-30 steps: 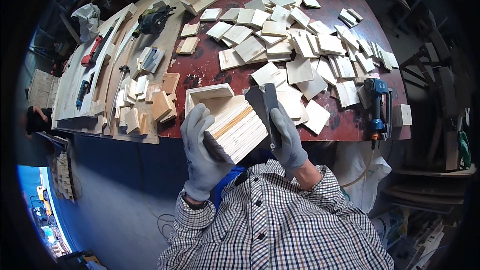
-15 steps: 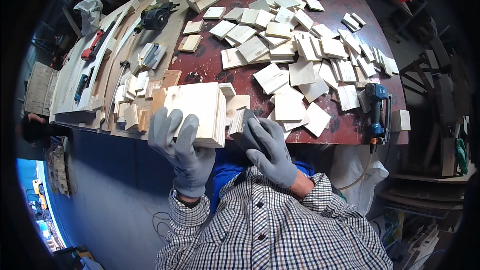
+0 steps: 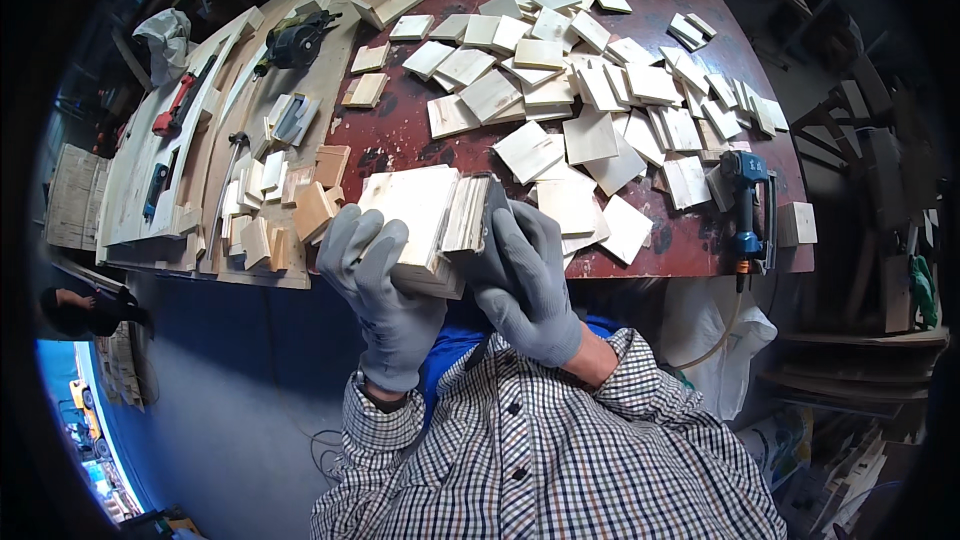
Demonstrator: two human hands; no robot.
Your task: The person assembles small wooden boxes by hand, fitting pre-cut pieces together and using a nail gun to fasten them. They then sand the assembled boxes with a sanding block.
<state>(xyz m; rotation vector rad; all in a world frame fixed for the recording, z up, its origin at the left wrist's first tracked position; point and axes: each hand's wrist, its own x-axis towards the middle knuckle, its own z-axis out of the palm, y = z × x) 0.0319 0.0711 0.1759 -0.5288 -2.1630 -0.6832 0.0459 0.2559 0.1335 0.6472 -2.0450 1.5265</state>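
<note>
My left hand (image 3: 385, 290), in a grey glove, is closed round a thick square wooden block (image 3: 410, 205) with layered edges. It is held up at the table's front edge. My right hand (image 3: 530, 285), gloved the same way, grips a sanding block (image 3: 487, 240) with a dark covering and a pale wood edge. The sanding block's wood edge is against the right side of the wooden block. My right fingers lie over the dark side and hide part of it.
Many loose square wooden pieces (image 3: 540, 55) lie heaped on the dark red table (image 3: 390, 155). A blue nail gun (image 3: 745, 205) with a hose stands at the right front. At left are small offcuts (image 3: 255, 185), a hammer (image 3: 236, 155), a black power tool (image 3: 295, 40) and a red tool (image 3: 177, 105).
The wooden block has tilted and shifted slightly right, and the sanding block has risen and come against its side. Both hands have drawn closer together. The view has shifted a little.
</note>
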